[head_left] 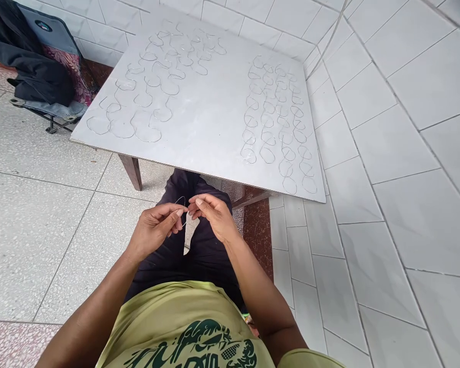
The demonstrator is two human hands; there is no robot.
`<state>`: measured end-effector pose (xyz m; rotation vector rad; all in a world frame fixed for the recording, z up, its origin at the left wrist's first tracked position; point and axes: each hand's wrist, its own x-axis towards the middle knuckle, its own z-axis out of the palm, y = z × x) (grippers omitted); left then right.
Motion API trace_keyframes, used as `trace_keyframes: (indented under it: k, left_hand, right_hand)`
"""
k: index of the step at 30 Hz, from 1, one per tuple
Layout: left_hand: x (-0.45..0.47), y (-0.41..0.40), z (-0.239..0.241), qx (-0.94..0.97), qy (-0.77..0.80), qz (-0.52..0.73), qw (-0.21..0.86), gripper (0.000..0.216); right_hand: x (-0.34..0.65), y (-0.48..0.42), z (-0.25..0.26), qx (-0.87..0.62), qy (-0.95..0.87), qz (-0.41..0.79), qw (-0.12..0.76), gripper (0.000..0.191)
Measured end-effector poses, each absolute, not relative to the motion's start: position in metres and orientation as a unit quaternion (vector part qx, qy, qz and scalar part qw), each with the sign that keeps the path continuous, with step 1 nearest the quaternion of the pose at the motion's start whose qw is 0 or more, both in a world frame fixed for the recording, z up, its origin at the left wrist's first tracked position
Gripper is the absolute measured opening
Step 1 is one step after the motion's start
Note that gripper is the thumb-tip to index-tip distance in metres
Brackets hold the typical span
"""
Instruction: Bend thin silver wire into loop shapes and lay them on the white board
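Note:
Above my lap, my left hand (158, 224) is closed, thumb and forefinger pinching a thin wire (181, 198). The wire curves up in a small arc past the fingertips. My right hand (213, 214) is closed too, its fingertips pinched at the same wire, almost touching the left thumb. Fingers hide most of the wire where the two hands meet. Just beyond my knees, a white tabletop (210, 128) bears several similar thin wire pieces bent into rings and S-shaped curves, in rows on its left and right sides.
Wooden legs (131, 171) support the table. A folding chair (63, 46) with dark cloth (42, 76) on it stands at the far left. White tiled walls (387, 153) run behind and along the right of the table. Speckled floor (34, 225) lies to the left.

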<state>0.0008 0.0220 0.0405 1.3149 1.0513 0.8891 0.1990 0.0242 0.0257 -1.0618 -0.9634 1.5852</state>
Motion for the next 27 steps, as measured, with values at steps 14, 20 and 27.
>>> trace_keyframes:
  k: [14,20,27]
  left_hand:
    - [-0.005,0.015,0.059,0.661,0.42,0.34,0.52,0.03]
    - [0.001,0.013,0.061,0.723,0.447,0.36,0.384,0.032]
    - [-0.002,0.009,0.063,0.7,0.452,0.352,0.426,0.03]
  right_hand:
    - [0.188,0.022,0.021,-0.345,-0.325,0.745,0.47,0.027]
    - [0.182,0.022,0.027,-0.368,-0.338,0.711,0.495,0.027]
    - [0.177,0.021,0.031,-0.347,-0.35,0.687,0.535,0.023]
